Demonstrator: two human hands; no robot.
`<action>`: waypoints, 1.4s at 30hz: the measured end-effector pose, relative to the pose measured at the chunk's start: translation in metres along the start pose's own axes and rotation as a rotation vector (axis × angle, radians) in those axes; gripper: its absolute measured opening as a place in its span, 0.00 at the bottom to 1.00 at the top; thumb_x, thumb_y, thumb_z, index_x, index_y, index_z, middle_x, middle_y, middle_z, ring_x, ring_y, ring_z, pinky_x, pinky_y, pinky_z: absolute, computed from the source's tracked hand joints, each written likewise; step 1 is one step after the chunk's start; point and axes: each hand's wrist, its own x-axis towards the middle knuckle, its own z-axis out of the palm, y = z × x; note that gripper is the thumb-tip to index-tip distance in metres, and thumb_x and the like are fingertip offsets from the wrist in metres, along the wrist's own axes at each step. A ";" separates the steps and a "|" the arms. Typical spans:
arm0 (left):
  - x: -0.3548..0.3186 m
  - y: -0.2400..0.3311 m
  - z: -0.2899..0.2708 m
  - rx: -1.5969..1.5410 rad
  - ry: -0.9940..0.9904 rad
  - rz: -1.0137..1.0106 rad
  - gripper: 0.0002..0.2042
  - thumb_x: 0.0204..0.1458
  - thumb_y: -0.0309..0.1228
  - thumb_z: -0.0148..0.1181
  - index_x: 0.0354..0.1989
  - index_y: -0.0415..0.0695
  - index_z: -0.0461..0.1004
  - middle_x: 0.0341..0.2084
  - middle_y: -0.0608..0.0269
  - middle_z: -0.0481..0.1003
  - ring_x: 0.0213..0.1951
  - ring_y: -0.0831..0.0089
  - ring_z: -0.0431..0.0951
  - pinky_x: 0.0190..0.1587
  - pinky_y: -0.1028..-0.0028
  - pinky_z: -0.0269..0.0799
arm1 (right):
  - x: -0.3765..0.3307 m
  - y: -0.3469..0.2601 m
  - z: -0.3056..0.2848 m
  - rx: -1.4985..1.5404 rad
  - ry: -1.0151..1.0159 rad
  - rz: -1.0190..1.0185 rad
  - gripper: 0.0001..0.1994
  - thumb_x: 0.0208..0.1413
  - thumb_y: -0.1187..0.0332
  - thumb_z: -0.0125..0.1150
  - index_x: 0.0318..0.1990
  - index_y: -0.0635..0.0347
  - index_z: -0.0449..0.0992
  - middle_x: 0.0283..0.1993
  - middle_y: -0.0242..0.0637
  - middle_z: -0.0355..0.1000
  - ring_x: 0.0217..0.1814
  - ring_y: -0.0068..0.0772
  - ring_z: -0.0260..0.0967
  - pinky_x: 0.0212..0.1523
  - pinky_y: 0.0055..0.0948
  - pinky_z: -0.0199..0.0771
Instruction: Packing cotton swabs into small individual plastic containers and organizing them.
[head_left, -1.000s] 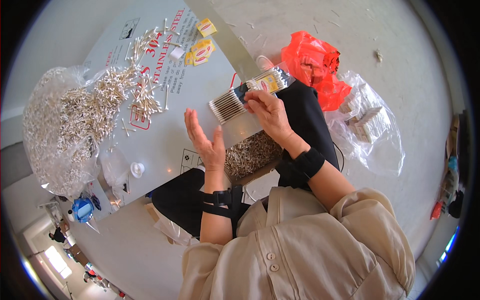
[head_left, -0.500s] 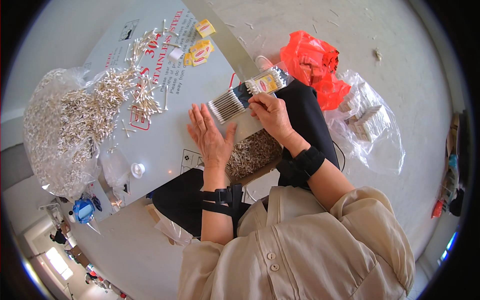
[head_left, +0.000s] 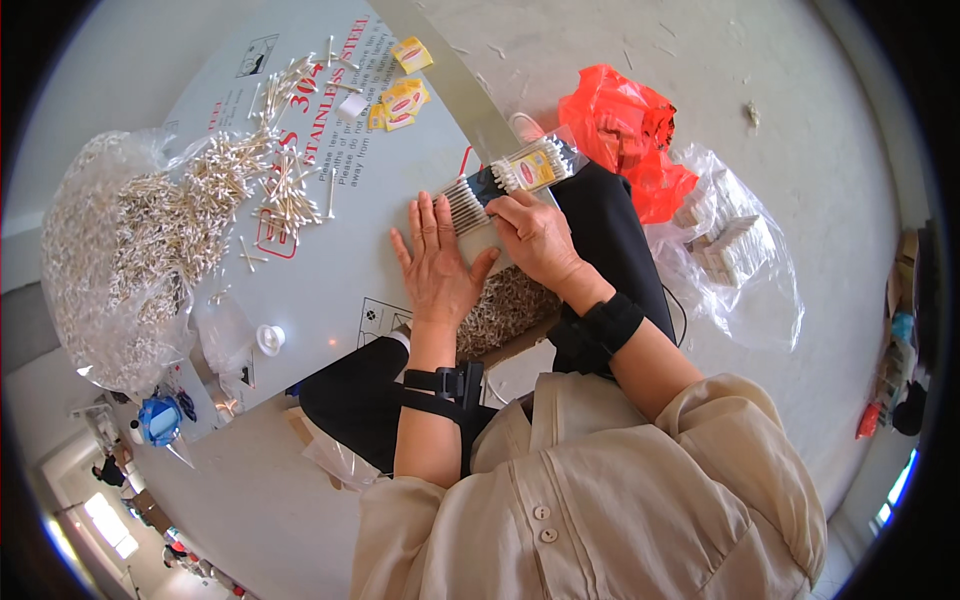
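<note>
A row of cotton swabs (head_left: 466,207) lies side by side on a dark strip (head_left: 484,186) near the table's right edge. My left hand (head_left: 438,262) rests flat with its fingers stretched out, over the left end of that row. Thumb and fingers of my right hand (head_left: 543,238) are pinched together at the strip's near edge, right of the row; what lies between them is hidden. Just beyond those fingers sits a clear packet of swabs with a yellow card (head_left: 531,169), at the strip's right end.
A large clear bag (head_left: 95,270) spills loose cotton swabs (head_left: 170,225) over the left of the table (head_left: 330,260). Yellow cards (head_left: 402,100) lie at the far edge. Below my hands stands a box of swabs (head_left: 505,312). Red (head_left: 625,130) and clear (head_left: 735,250) bags are at the right.
My left hand has moved right and slightly forward, now covering part of the swab row. My right hand has shifted slightly left, its fingers closer to the row.
</note>
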 end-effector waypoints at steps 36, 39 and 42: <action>0.001 0.000 0.001 -0.006 0.015 0.001 0.45 0.51 0.57 0.57 0.71 0.40 0.47 0.71 0.48 0.47 0.73 0.53 0.43 0.69 0.43 0.35 | 0.008 -0.001 0.000 -0.093 -0.144 0.029 0.09 0.49 0.72 0.56 0.38 0.55 0.78 0.31 0.42 0.73 0.33 0.51 0.74 0.34 0.45 0.74; 0.000 0.001 0.001 0.001 0.007 -0.004 0.45 0.51 0.56 0.58 0.70 0.40 0.47 0.71 0.48 0.47 0.73 0.54 0.43 0.69 0.43 0.35 | 0.009 -0.001 0.001 -0.095 -0.153 0.027 0.10 0.49 0.73 0.56 0.40 0.55 0.77 0.32 0.43 0.74 0.33 0.52 0.74 0.35 0.46 0.74; 0.001 0.001 0.001 -0.003 0.004 -0.013 0.46 0.50 0.54 0.60 0.71 0.41 0.47 0.71 0.49 0.47 0.73 0.54 0.43 0.69 0.43 0.36 | 0.011 -0.005 0.001 -0.096 -0.136 0.049 0.12 0.49 0.73 0.55 0.42 0.54 0.77 0.33 0.44 0.74 0.34 0.53 0.74 0.35 0.47 0.74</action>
